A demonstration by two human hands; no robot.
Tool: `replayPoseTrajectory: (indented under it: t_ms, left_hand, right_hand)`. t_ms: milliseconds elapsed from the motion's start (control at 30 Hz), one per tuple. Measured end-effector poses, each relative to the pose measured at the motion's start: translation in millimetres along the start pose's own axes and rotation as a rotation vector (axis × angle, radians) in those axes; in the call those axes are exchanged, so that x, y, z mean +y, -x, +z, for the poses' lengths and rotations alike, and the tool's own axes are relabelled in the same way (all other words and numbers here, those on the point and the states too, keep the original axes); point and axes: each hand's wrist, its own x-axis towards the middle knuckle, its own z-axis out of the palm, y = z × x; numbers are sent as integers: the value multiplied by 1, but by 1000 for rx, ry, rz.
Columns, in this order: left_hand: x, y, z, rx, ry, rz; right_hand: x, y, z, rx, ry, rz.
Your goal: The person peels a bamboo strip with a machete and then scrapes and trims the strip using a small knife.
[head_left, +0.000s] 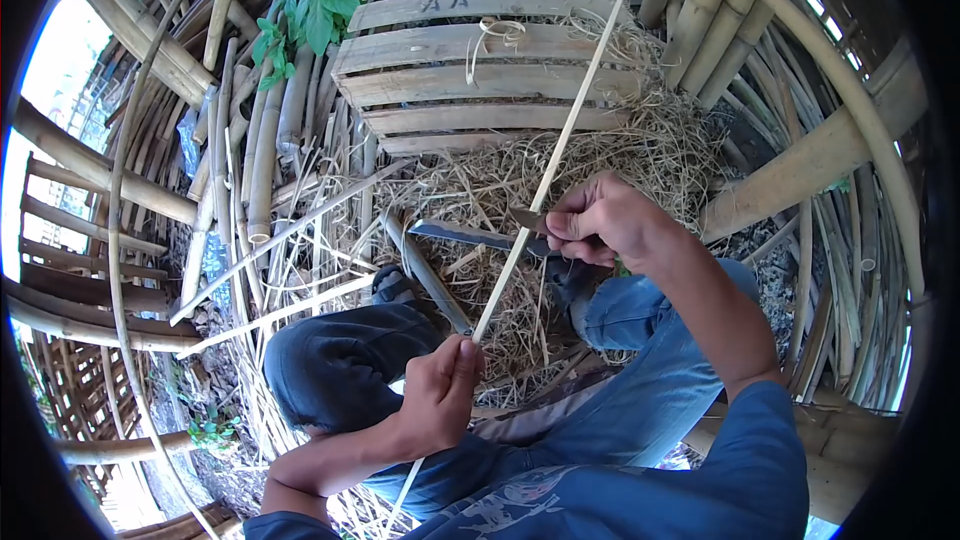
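Observation:
A long pale bamboo strip runs slantwise from the slatted wooden crate down past my lap. Its lower part is gripped in my closed left hand, thumb on top. Higher up, my right hand is closed around a small knife, its short brownish blade against the strip; the knife's handle is hidden by my fingers. Beneath the strip, a longer dark blade lies near my right foot. A split bamboo piece rests between my feet.
The wooden crate stands ahead on a heap of shavings. Bamboo poles crowd the right side, with more poles and thin strips on the left. A leafy green plant grows beside the crate.

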Motion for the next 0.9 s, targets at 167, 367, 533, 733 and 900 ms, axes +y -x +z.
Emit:
replayPoseTrajectory:
  t_ms: [167,367,533,733,900]
  left_hand:
    - [-2,5,-1,-4,-32,-4]
    - [-2,7,1,-49,-35,86]
    - [-2,8,0,-56,-43,74]
    - [-2,12,-3,-68,-23,30]
    - [-3,19,-4,-110,-25,-11]
  right_hand:
    - [-4,0,-13,74,-20,-21]
    - [-13,5,-47,142,-30,-103]
    - [-18,9,-46,211,-30,-101]
    - [-17,8,-59,286,47,-160]
    - [-29,23,-96,401,37,-212]
